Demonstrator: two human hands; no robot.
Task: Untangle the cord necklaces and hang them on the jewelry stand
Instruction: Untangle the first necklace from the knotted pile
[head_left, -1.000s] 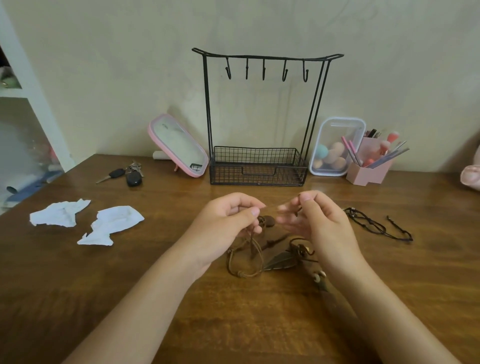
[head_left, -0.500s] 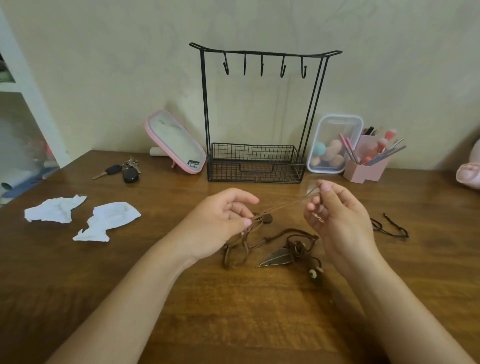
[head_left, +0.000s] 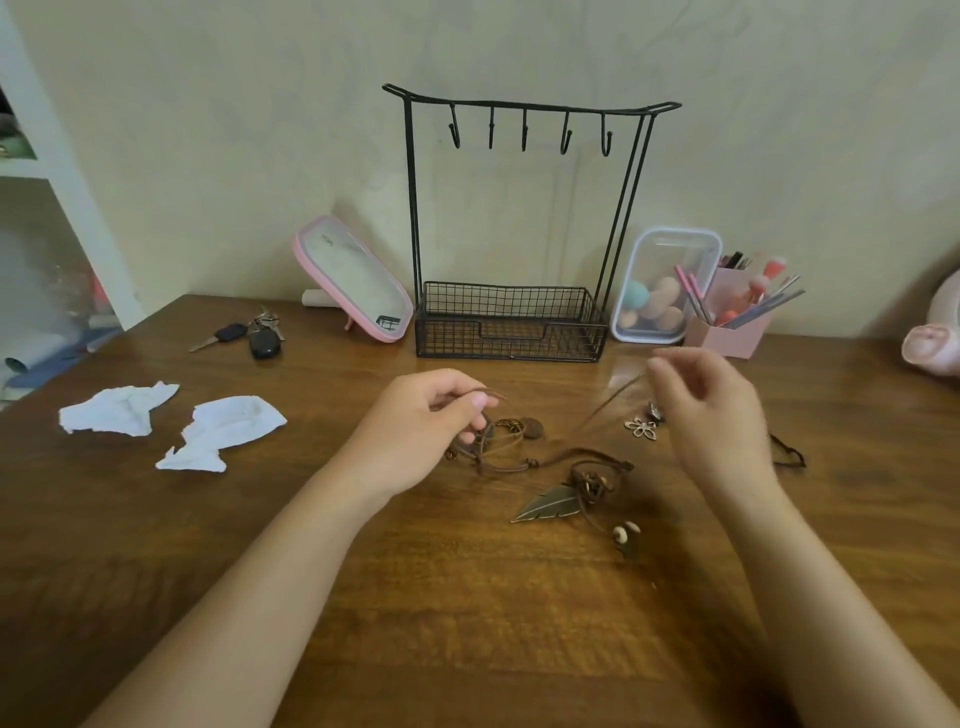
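Far left, crumpled tissues (head_left: 119, 413) and keys (head_left: 254, 336) sit on the surface (head_left: 467, 597), not relevant here. Left hand (head_left: 421, 434) is left of centre, its grip a thumb-and-forefinger pinch on a loop of the cord necklaces (head_left: 511, 454). Their tangle lies on the surface at centre, between the hands, with the leaf pendant (head_left: 545, 505) at its lower right. Jewelry stand (head_left: 530, 108) is centre back by the wall, all five hooks bare. Change vs half a second ago: the hands have spread and the right one has swung up-right, drawing a thin strand (head_left: 613, 401) out of the tangle. A flower pendant (head_left: 642, 429) now shows just left of that hand, clear of the knot. Right hand (head_left: 711, 415) is motion-blurred with fingers curled; the strand runs to its fingertips, so it looks like a pinch. My read: one necklace is coming free, nothing is hung yet, so it's early. A black cord (head_left: 788, 456) lies apart at far right.
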